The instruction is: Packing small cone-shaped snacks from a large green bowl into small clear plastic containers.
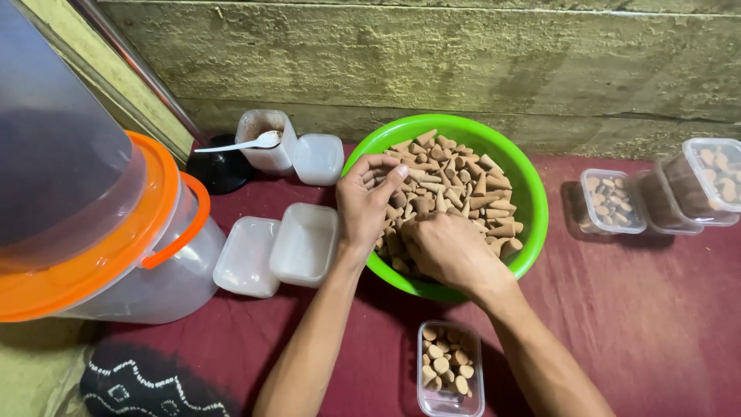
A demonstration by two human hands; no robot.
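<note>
Reaching into the green bowl (532, 193), the left hand (367, 201) pinches brown cones (451, 174) between its fingertips; the right hand (444, 247) digs in, its grip hidden.

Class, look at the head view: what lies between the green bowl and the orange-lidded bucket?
Two shallow white containers lie side by side on the maroon cloth, between the bucket and the green bowl.

Clear plastic boxes (451, 369) around green bowl (532, 193).
</note>
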